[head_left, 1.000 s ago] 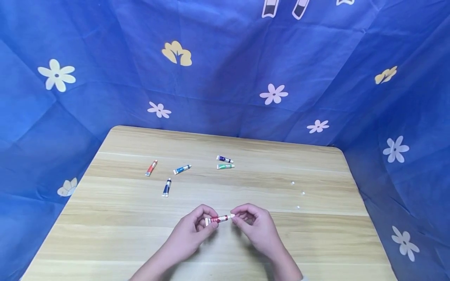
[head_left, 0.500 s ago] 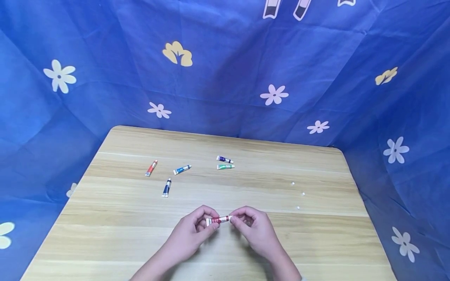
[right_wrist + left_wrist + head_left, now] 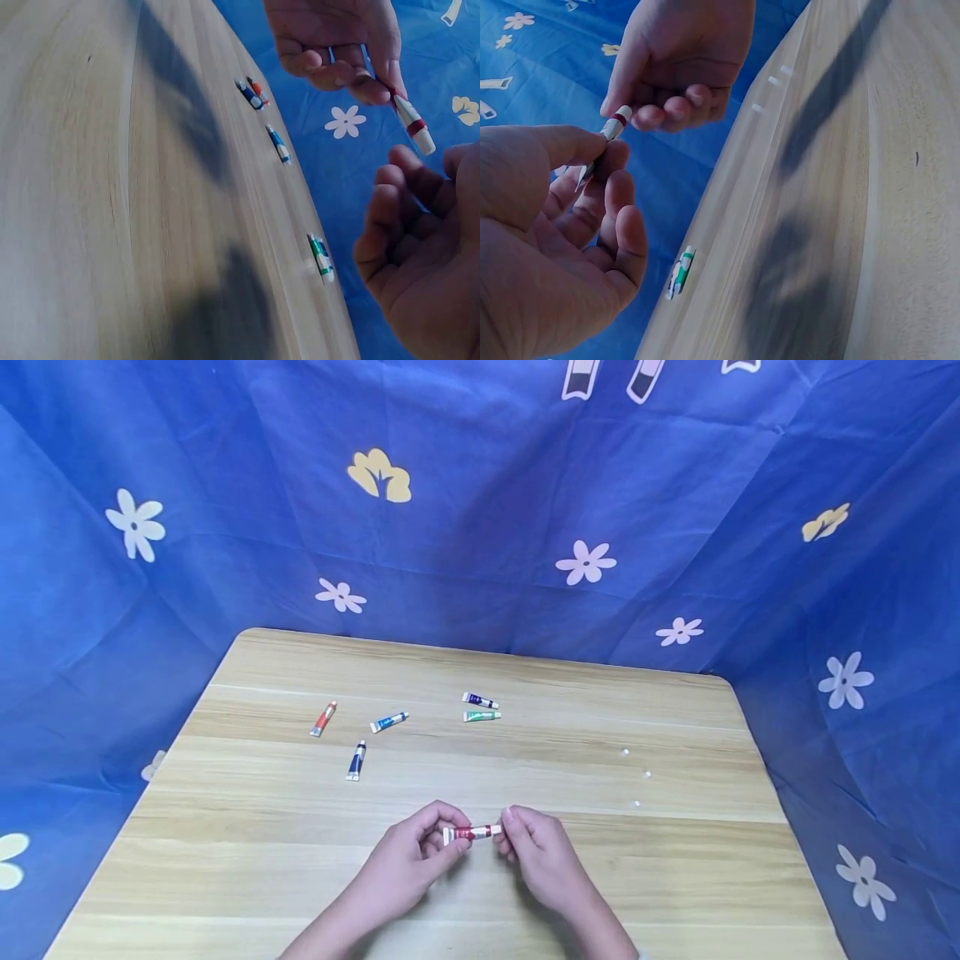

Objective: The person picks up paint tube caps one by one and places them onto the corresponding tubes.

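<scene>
The red paint tube (image 3: 474, 832) is located above the near part of the wooden table (image 3: 712, 868), between the two hands, with its flat end towards the left and its cap towards the right. The left hand (image 3: 408, 860) pinches the tube between thumb and forefinger near the flat end; its other fingers curl loosely below and hold nothing. The right hand (image 3: 543, 860) is positioned just beside the cap, fingers relaxed and loosely bent, thumb apart from the forefinger, with a gap to the cap in the right wrist view. The tube has a pale flat end, a dark red section, a silvery-white section, a narrow dark red ring and a white cap (image 3: 425, 142); it tapers from a rounded shoulder to a thin edge, and its print is too small to read. Further back lie an orange-red tube (image 3: 324, 719), a light blue tube (image 3: 389, 722), a dark blue tube (image 3: 357, 761), a violet tube (image 3: 480, 701) and, just beside the latter, a green tube (image 3: 482, 717). Three small white pieces lie apart on the right side of the table
</scene>
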Motion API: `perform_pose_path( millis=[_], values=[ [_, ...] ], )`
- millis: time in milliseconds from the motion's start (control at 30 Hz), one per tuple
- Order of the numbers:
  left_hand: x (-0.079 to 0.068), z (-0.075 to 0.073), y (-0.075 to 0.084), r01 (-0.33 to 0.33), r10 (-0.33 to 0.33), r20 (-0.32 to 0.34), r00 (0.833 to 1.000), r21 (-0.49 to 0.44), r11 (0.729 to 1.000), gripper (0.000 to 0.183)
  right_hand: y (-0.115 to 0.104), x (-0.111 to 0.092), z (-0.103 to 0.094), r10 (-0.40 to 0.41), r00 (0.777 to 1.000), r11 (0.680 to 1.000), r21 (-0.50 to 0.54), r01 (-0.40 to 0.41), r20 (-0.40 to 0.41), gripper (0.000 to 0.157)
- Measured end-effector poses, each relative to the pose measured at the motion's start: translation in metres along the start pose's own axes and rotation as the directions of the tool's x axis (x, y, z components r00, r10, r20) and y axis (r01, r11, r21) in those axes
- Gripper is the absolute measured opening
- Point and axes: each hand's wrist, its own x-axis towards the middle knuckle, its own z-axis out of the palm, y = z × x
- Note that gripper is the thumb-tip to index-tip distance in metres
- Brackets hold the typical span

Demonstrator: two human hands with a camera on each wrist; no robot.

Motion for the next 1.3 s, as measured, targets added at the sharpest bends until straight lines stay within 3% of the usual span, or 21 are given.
perform_pose_path(
  millis=[67, 200, 333, 433, 667, 833, 1000, 1300],
  values=[
    [0.0, 0.0, -0.001, -0.002, 0.002, -0.003, 1.0, 0.003, 1.0, 0.016, 0.002, 0.0, -0.001, -0.007, 1.0, 1.0, -0.019, 0.007, 0.021, 0.042],
    [0.001, -0.001, -0.003, 0.003, -0.003, -0.009, 1.0, 0.003, 1.0, 0.016, 0.004, -0.001, -0.004, -0.074, 0.996, 0.997, 0.01, 0.073, 0.056, 0.019],
    [0.001, -0.002, -0.003, 0.011, -0.011, -0.009, 1.0, -0.008, 1.0, 0.017, 0.005, -0.002, -0.003, -0.184, 0.982, 0.982, 0.034, 0.183, 0.029, 0.038],
    [0.001, -0.003, -0.003, 0.012, -0.012, -0.003, 1.0, -0.013, 1.0, 0.017, 0.006, -0.003, -0.002, -0.234, 0.972, 0.972, 0.006, 0.235, -0.033, 0.031],
    [0.001, -0.004, -0.002, 0.012, -0.011, 0.018, 1.0, -0.016, 1.0, 0.019, 0.006, -0.003, 0.0, -0.276, 0.953, 0.961, -0.069, 0.27, -0.122, 0.012],
    [0.001, -0.003, -0.002, 0.005, -0.005, -0.005, 1.0, 0.021, 1.0, 0.018, 0.006, -0.002, 0.0, -0.211, 0.973, 0.976, -0.083, 0.203, -0.098, 0.004],
    [0.0, -0.001, -0.002, -0.027, 0.031, -0.039, 0.999, 0.084, 0.996, 0.015, 0.007, -0.002, 0.001, -0.188, 0.982, 0.978, -0.099, 0.184, -0.032, 0.007],
    [-0.003, 0.003, -0.004, -0.144, 0.167, -0.1, 0.981, 0.206, 0.968, 0.019, 0.014, -0.001, 0.004, -0.322, 0.947, 0.934, -0.157, 0.322, 0.027, 0.016]
  ],
)
